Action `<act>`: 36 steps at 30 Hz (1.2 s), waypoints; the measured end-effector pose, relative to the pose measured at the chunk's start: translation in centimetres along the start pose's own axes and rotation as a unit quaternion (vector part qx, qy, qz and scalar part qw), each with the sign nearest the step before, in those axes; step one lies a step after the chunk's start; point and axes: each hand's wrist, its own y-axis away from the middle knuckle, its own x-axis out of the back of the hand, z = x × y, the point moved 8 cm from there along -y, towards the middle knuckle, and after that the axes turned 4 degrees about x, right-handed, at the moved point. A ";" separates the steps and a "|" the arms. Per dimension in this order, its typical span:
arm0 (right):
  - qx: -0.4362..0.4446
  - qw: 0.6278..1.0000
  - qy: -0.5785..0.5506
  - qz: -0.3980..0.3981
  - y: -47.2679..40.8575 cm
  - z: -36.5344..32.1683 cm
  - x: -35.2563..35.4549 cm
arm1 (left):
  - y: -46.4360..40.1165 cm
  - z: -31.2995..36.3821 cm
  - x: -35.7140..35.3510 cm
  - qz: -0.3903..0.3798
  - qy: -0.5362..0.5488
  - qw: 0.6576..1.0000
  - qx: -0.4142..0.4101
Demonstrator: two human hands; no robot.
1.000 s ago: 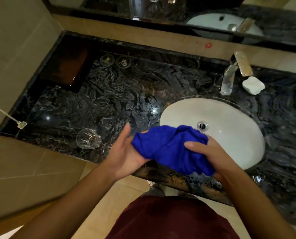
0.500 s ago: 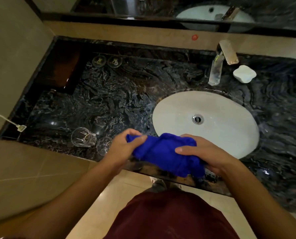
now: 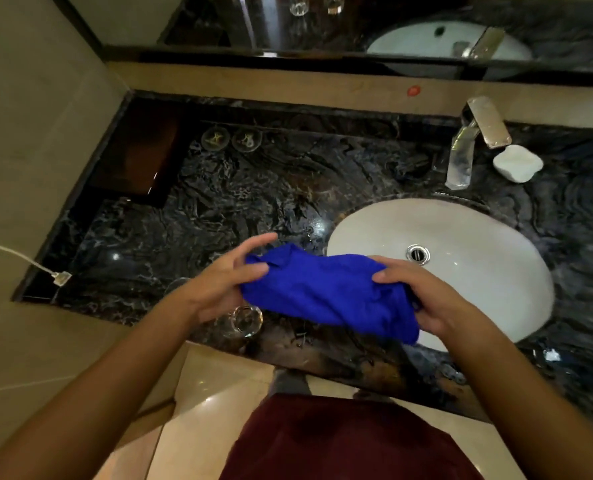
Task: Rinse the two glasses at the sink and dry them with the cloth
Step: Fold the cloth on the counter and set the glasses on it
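Observation:
A blue cloth point(image 3: 329, 292) hangs bunched between my two hands above the counter's front edge, left of the white sink point(image 3: 478, 233). My left hand point(image 3: 226, 282) pinches the cloth's left end between thumb and fingers. At the right end, my right hand point(image 3: 426, 303) grips it with the thumb on top. One clear glass point(image 3: 245, 320) stands on the dark marble counter point(image 3: 253, 209) just below my left hand. A second glass point(image 3: 176, 283) shows only as a faint rim behind my left wrist.
A chrome faucet point(image 3: 461, 157) and a white soap dish point(image 3: 518, 163) sit behind the sink. Two small round glass pieces point(image 3: 231, 139) and a dark tray point(image 3: 139, 157) are at the back left. A white cable plug point(image 3: 61, 278) lies at the counter's left end.
The cloth was balled up between my hands; now it is drawn out longer, with my hands farther apart. My left hand now covers most of the left glass.

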 end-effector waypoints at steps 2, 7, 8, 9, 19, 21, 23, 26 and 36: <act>-0.007 1.000 -0.004 -0.006 -1.4 0.1 -0.6 | -0.7 0.4 1.7 0.018 -0.151 0.988 0.006; -0.081 0.987 0.140 0.017 -5.4 1.6 -2.2 | -3.8 2.5 9.0 0.140 -0.152 0.978 -0.026; -0.086 0.978 0.186 0.045 -6.2 1.7 -2.2 | -4.3 2.8 10.7 0.156 -0.126 0.979 -0.020; -0.088 0.966 0.229 0.078 -7.1 1.8 -2.0 | -4.9 3.1 12.3 0.163 -0.126 0.978 -0.015; -0.080 0.887 0.359 0.278 -13.0 6.0 -0.3 | -8.1 3.6 19.6 0.122 -0.303 0.945 0.028; -0.044 0.865 0.381 0.324 -13.0 5.7 0.0 | -8.6 3.5 20.9 0.138 -0.311 0.940 0.030; -0.014 0.845 0.400 0.356 -12.9 5.4 0.2 | -8.9 3.1 22.4 0.156 -0.331 0.930 0.028; 0.009 0.831 0.400 0.387 -12.6 5.3 0.2 | -9.1 3.0 24.1 0.182 -0.403 0.897 0.009; 0.145 0.621 0.747 0.189 -14.6 7.8 -6.2 | -9.2 4.1 21.4 0.062 -0.803 0.563 -0.185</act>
